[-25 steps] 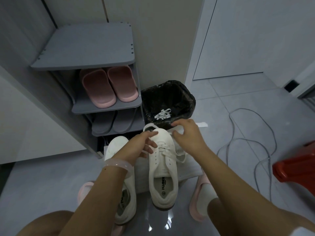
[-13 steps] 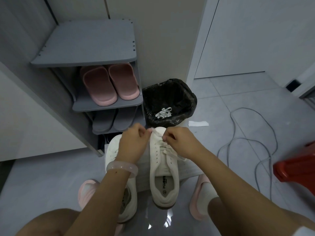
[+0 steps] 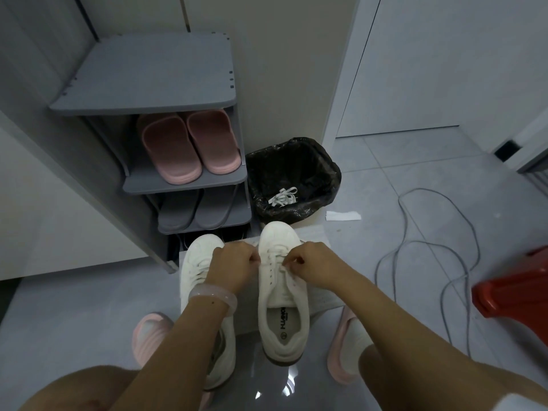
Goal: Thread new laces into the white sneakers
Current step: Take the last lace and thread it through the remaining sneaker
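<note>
Two white sneakers lie side by side on a white sheet (image 3: 321, 296) on the floor, toes pointing away. The right sneaker (image 3: 281, 295) has a white lace (image 3: 274, 256) crossing its lower eyelets. My left hand (image 3: 234, 266) pinches the lace at the shoe's left eyelet row. My right hand (image 3: 311, 264) pinches the lace at the right eyelet row. The left sneaker (image 3: 197, 268) is mostly hidden under my left forearm; its laces cannot be made out.
A grey shoe rack (image 3: 154, 75) with pink slippers (image 3: 189, 143) stands at the back left. A black-lined bin (image 3: 293, 179) holding old white laces (image 3: 283, 196) sits behind the sneakers. Grey cable (image 3: 427, 253) loops on the right floor beside a red stool (image 3: 516, 289). Pink slippers are on my feet.
Both hands drew back from the toe toward the middle eyelets and closed onto the lace on each side of the right sneaker. The loose loop at the toe is gone.
</note>
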The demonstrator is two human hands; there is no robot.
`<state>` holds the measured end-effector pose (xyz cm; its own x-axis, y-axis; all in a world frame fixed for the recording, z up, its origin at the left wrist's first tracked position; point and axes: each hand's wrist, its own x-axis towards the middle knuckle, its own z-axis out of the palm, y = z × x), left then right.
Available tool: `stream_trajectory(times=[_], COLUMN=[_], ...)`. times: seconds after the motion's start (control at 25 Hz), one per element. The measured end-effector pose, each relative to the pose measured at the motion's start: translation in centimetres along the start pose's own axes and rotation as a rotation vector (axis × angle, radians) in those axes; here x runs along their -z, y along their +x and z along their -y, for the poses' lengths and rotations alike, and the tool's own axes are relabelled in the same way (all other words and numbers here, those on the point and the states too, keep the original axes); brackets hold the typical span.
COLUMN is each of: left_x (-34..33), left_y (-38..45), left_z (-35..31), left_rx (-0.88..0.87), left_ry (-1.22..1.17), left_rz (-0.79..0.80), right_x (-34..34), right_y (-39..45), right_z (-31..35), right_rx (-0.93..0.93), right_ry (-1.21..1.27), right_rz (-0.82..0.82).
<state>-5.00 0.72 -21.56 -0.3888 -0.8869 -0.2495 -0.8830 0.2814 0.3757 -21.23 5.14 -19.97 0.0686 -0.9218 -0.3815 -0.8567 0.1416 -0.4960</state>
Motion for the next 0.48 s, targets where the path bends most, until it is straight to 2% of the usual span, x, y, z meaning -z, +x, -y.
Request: stream_trajectory(times=[0.28, 0.48], left_x=[-0.5, -1.1], left_y=[0.9, 1.0], left_z=[-0.1, -0.2], left_rx=[-0.137, -0.144], left_ry=[0.077, 0.081], left_rz=[0.027, -0.011], right_x=[-2.2, -2.5], right_y=[0.7, 0.9], right_z=[0.4, 0.2], right_rx=[-0.039, -0.036], right_ry=[-0.042, -0.001], right_rz=[-0.044, -0.036])
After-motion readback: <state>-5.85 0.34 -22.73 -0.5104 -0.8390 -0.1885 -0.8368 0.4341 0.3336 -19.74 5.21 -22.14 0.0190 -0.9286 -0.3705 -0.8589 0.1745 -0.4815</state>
